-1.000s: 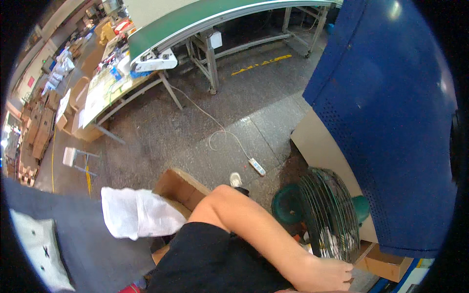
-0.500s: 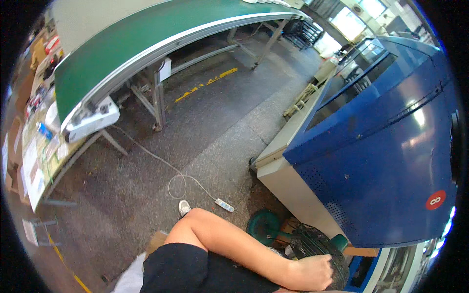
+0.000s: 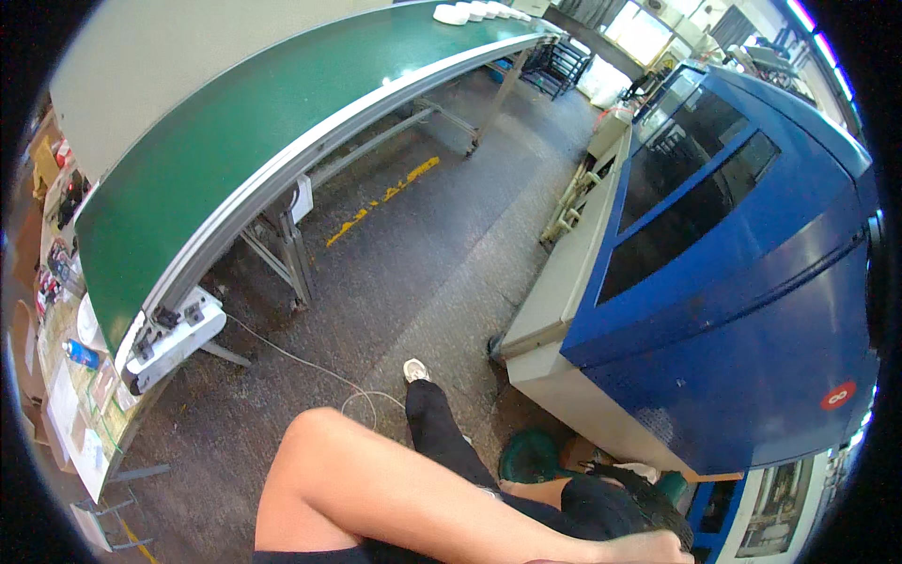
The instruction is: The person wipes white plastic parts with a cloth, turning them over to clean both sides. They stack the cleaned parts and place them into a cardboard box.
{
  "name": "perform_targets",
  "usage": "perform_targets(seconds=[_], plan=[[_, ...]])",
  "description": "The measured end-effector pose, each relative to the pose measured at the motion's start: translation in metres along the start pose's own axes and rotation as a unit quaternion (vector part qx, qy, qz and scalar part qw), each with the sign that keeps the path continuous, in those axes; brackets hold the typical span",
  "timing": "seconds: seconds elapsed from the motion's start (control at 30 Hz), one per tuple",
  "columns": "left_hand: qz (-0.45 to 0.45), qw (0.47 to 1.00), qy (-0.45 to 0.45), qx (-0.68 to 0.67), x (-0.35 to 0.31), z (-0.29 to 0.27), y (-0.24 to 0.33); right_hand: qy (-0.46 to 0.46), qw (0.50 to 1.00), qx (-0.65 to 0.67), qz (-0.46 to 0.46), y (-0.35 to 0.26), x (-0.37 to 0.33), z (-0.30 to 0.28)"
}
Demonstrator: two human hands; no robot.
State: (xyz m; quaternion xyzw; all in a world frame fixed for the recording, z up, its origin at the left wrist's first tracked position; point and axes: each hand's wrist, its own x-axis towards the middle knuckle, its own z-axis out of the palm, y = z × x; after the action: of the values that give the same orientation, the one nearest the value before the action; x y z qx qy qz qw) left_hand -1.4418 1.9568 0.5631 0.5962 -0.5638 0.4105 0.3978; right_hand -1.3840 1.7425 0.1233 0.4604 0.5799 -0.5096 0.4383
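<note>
My left forearm crosses the lower part of the view, its elbow out to the left. At its end, by the lower right edge, is my left hand (image 3: pixel 653 547), fingers curled and partly cut off. Whatever they may hold does not show. The hand lies in front of a dark floor fan (image 3: pixel 658 503) with a round green base (image 3: pixel 528 457). A strip of bare skin and black cloth shows beyond the forearm; my right hand is not visible. My black-trousered leg (image 3: pixel 434 418) ends in a white shoe (image 3: pixel 415 370).
A green conveyor belt (image 3: pixel 282 122) on a metal frame runs along the left, white pieces (image 3: pixel 453 14) at its far end. A large blue machine (image 3: pixel 714 357) stands at right. A cluttered table (image 3: pixel 70 414) is at far left. A white cable (image 3: pixel 291 352) lies on the floor.
The view has shifted. My left hand sits lower and slightly further right, my forearm looks larger, and my leg has come into view. The power strip on the floor is now hidden.
</note>
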Motion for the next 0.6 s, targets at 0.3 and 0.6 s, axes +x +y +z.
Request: perform_targets(seconds=[0.3,0.6], plan=[[-0.166,0.971,-0.109,0.134,-0.04,-0.12,-0.078,0.033,0.999,-0.04,-0.002,0.125,0.016,-0.099],[-0.333,0.78,-0.403,0.345,-0.084,-0.266,-0.26,0.24,0.957,0.134,0.095,0.315,0.043,-0.176]])
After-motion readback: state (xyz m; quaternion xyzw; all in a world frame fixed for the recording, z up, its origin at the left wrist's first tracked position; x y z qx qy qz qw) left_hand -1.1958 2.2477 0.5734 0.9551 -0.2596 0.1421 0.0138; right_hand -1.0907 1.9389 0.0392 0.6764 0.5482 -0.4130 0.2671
